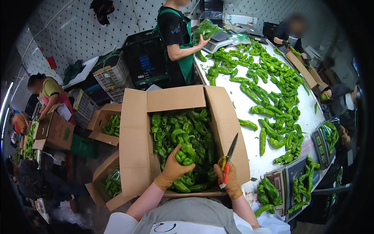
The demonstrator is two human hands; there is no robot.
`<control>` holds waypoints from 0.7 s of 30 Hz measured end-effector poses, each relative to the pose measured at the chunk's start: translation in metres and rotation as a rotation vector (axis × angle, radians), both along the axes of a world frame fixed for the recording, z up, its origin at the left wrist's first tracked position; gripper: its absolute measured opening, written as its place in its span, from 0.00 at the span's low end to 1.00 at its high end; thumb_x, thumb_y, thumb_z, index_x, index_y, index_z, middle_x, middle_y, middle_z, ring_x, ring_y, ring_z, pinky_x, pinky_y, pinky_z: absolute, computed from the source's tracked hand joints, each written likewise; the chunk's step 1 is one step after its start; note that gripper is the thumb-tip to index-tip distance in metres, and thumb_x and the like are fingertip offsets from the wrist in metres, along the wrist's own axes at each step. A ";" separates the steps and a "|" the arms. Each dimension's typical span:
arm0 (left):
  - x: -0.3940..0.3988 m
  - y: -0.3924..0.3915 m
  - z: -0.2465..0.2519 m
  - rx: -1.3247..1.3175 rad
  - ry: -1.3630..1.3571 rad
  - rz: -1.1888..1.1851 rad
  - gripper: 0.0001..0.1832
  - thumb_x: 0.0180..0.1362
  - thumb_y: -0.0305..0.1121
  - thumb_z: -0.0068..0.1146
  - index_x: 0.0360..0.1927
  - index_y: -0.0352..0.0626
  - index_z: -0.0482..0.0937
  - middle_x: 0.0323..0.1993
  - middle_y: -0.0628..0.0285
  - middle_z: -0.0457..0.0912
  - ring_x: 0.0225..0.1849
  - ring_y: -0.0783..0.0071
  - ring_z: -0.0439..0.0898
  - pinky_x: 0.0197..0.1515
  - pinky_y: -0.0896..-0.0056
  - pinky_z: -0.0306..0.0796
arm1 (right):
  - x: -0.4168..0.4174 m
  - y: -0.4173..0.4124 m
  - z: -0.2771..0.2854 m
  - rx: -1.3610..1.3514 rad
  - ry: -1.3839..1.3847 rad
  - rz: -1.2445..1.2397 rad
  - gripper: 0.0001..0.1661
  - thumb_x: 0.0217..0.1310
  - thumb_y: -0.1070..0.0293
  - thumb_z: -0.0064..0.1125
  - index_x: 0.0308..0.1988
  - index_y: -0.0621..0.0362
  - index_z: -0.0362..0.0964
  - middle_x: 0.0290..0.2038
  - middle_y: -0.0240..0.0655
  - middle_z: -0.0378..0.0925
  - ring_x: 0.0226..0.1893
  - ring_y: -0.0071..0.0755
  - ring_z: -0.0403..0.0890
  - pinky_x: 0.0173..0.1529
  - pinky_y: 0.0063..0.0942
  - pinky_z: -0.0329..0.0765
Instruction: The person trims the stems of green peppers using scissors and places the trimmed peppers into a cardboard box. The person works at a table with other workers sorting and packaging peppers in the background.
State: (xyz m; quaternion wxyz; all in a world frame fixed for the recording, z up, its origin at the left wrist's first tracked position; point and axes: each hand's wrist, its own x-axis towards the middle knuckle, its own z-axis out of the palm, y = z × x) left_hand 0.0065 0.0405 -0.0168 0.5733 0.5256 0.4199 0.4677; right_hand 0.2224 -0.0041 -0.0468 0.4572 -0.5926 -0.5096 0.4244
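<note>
A large open cardboard box (pixel 136 140) stands before me, its flaps folded outward. Inside lies a heap of long, wrinkled green peppers (pixel 201 140). My left hand (pixel 172 166), in a tan glove, is over the heap with its fingers around a green pepper (pixel 186 154). At the box's right side, my right hand (pixel 232 178), gloved alike, grips scissors (pixel 226 163) by their red and yellow handles. The dark blades point up and away from me, over the right flap.
Right of the box, a white table (pixel 242 146) carries many loose peppers. Weighing scales (pixel 302 175) with peppers on them sit at its near right end. A person in a green apron (pixel 187 67) holds bagged peppers beyond the box. Smaller cardboard boxes (pixel 96 175) stand at left.
</note>
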 end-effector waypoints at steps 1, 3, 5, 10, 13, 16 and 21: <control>-0.004 -0.003 0.000 0.046 0.055 0.023 0.36 0.38 0.25 0.69 0.54 0.39 0.67 0.42 0.64 0.77 0.45 0.76 0.75 0.50 0.75 0.69 | 0.000 -0.002 0.008 0.005 -0.032 0.054 0.16 0.51 0.69 0.66 0.29 0.61 0.64 0.19 0.34 0.69 0.20 0.26 0.70 0.26 0.25 0.69; -0.011 -0.010 0.001 0.134 0.170 0.070 0.36 0.38 0.26 0.69 0.54 0.39 0.67 0.41 0.63 0.77 0.45 0.76 0.75 0.51 0.75 0.69 | 0.001 -0.008 0.024 0.012 -0.092 0.162 0.17 0.50 0.65 0.67 0.30 0.61 0.66 0.19 0.37 0.70 0.20 0.32 0.72 0.27 0.27 0.70; -0.018 -0.015 0.011 0.191 0.227 0.096 0.35 0.38 0.26 0.68 0.54 0.39 0.69 0.41 0.60 0.77 0.44 0.73 0.76 0.50 0.74 0.69 | -0.001 -0.010 0.045 0.000 -0.325 0.276 0.29 0.46 0.53 0.70 0.39 0.64 0.69 0.23 0.39 0.72 0.23 0.38 0.74 0.30 0.32 0.70; -0.028 -0.022 0.034 0.458 0.613 -0.010 0.33 0.32 0.27 0.67 0.50 0.41 0.73 0.43 0.55 0.78 0.46 0.59 0.76 0.53 0.65 0.68 | -0.001 -0.009 0.061 0.126 -0.517 0.372 0.40 0.39 0.43 0.71 0.43 0.64 0.69 0.25 0.44 0.74 0.26 0.48 0.75 0.32 0.37 0.72; -0.027 -0.026 0.044 0.498 0.754 -0.058 0.34 0.29 0.29 0.65 0.49 0.43 0.74 0.43 0.55 0.78 0.47 0.56 0.75 0.54 0.61 0.67 | 0.003 -0.008 0.064 0.188 -0.656 0.388 0.38 0.39 0.44 0.71 0.40 0.64 0.70 0.23 0.42 0.72 0.24 0.45 0.75 0.30 0.36 0.71; -0.029 -0.029 0.043 0.461 0.733 -0.062 0.34 0.30 0.29 0.65 0.49 0.44 0.73 0.43 0.55 0.78 0.47 0.56 0.75 0.54 0.61 0.67 | 0.009 -0.010 0.062 0.151 -0.676 0.391 0.34 0.38 0.45 0.72 0.36 0.63 0.72 0.20 0.42 0.71 0.22 0.44 0.73 0.29 0.34 0.71; -0.034 -0.032 0.037 0.298 0.626 -0.086 0.32 0.35 0.30 0.66 0.51 0.43 0.72 0.46 0.57 0.77 0.50 0.59 0.75 0.57 0.64 0.65 | 0.004 -0.012 0.065 -0.124 -0.469 0.333 0.28 0.44 0.47 0.70 0.31 0.62 0.72 0.17 0.39 0.69 0.18 0.36 0.70 0.26 0.31 0.68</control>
